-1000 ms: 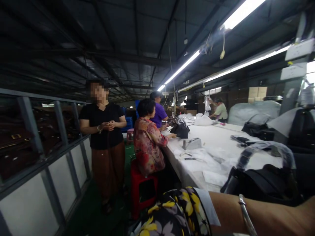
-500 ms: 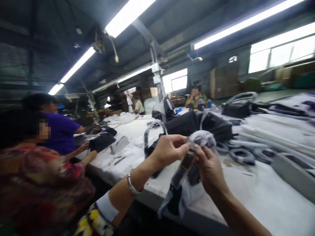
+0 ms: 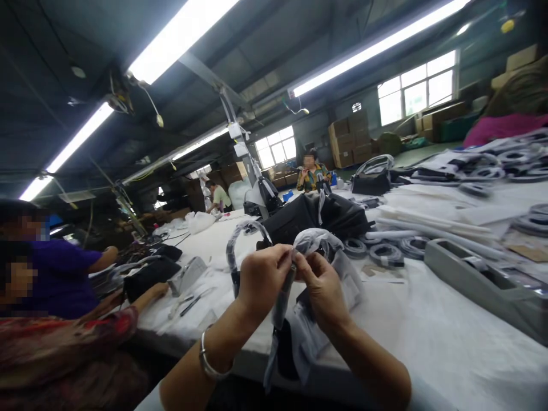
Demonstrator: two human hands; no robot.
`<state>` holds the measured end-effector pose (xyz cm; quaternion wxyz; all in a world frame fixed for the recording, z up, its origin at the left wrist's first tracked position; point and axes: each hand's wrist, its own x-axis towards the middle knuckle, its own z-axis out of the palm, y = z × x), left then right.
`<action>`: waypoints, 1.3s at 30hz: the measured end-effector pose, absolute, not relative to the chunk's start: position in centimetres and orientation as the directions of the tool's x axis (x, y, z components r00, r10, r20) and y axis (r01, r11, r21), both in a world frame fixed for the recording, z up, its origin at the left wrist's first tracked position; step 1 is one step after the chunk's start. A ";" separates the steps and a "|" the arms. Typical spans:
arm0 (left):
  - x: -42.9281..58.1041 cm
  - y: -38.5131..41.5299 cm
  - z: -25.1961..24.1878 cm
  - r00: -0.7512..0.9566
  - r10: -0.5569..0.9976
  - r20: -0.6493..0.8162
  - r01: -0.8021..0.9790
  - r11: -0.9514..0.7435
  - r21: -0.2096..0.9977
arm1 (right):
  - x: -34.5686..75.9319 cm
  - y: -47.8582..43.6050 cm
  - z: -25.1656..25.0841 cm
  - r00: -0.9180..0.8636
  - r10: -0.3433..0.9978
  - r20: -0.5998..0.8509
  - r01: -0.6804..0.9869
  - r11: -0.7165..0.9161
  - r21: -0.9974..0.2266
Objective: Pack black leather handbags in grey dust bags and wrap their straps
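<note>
My left hand (image 3: 262, 278) and my right hand (image 3: 322, 287) are both raised over the edge of the white table (image 3: 428, 342), fingers pinched together on a bag strap wrapped in thin white film (image 3: 295, 331). The wrapped strap hangs down between my hands toward the table edge. Its upper part curls over my fingers. A silver bangle (image 3: 206, 359) sits on my left wrist. Just behind my hands lies a black bag with a wrapped handle (image 3: 240, 245).
A grey tape dispenser (image 3: 479, 279) lies to the right, with rolls of tape (image 3: 385, 254) and a larger black bag (image 3: 317, 217) behind my hands. Two seated people (image 3: 55, 308) work at the left side. Another person (image 3: 312, 174) sits at the far end.
The view swung right, from the standing and seated people to the table. My hands came up in front, took the wrapped strap and drew closer together on it.
</note>
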<state>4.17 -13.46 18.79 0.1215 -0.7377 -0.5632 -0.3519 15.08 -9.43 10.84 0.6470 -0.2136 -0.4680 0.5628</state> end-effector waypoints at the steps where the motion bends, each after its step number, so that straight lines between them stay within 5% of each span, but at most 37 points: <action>1: 4.4 -13.6 18.5 0.117 0.727 0.677 0.944 -0.293 0.151 | 14.9 -9.4 10.8 -0.069 0.928 0.365 -0.534 0.275 -0.800; 4: 5.3 -14.0 17.6 0.083 0.683 0.725 0.980 -0.187 0.064 | 14.7 -9.5 10.8 -0.071 0.924 0.376 -0.541 0.281 -0.792; 9: 6.5 -14.4 16.5 -0.003 0.648 0.761 0.984 -0.132 0.116 | 14.8 -9.6 10.6 -0.067 0.916 0.396 -0.540 0.301 -0.786; 17: 5.1 -14.2 17.9 -0.096 0.718 0.689 0.873 -0.272 0.405 | 14.8 -9.2 10.4 -0.056 0.918 0.392 -0.575 0.291 -0.765; 26: 2.5 -13.7 20.0 0.106 0.858 0.503 0.653 -0.442 0.615 | 14.7 -8.7 9.7 -0.087 0.921 0.380 -0.548 0.275 -0.790; 33: 3.0 -13.7 19.6 0.028 0.814 0.580 0.808 -0.360 0.467 | 14.6 -8.6 9.8 -0.054 0.929 0.365 -0.496 0.292 -0.817; 39: 5.8 -14.7 18.5 0.064 0.737 0.673 0.992 -0.118 0.035 | 14.1 -8.8 9.8 0.008 0.931 0.365 -0.496 0.320 -0.807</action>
